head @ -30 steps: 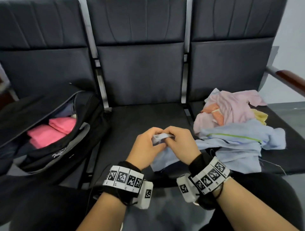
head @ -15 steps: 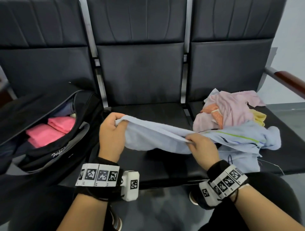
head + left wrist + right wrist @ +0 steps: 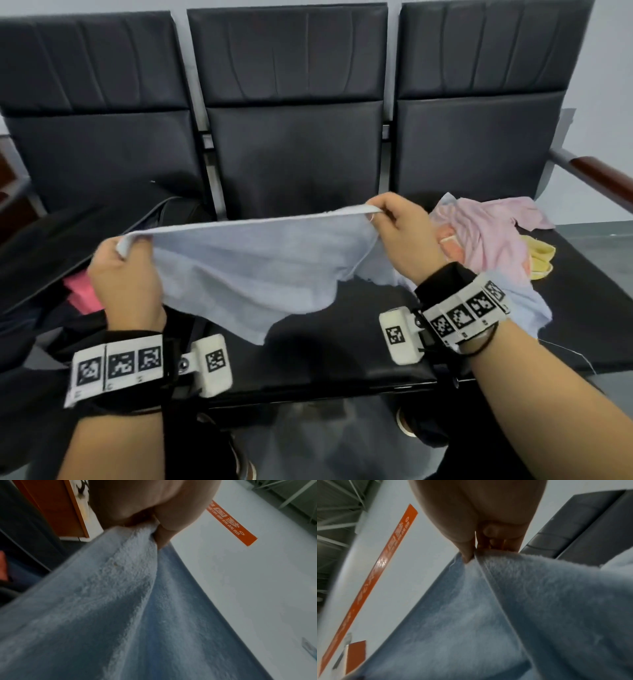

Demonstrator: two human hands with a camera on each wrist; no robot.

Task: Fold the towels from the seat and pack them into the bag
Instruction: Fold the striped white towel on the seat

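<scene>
A light blue towel (image 3: 253, 267) hangs stretched in the air above the middle seat (image 3: 329, 346), held by its top edge. My left hand (image 3: 123, 263) grips its left corner (image 3: 137, 536), and my right hand (image 3: 387, 219) pinches the right corner (image 3: 476, 558). The lower edge droops uneven toward the seat. On the left seat lies the open black bag (image 3: 51, 246) with pink folded towels (image 3: 82, 291) inside, partly hidden by my left hand. A heap of pink, orange, yellow and pale blue towels (image 3: 486, 240) rests on the right seat.
Three dark padded seats with tall backs (image 3: 294, 102) stand in a row. A wooden armrest (image 3: 599, 174) juts out at the far right. My knees and shoes (image 3: 407, 421) are below the seat's front edge.
My hands moved apart and rose, spreading the blue towel from a bunch at the seat front into a wide sheet held in the air. The view tilted upward.
</scene>
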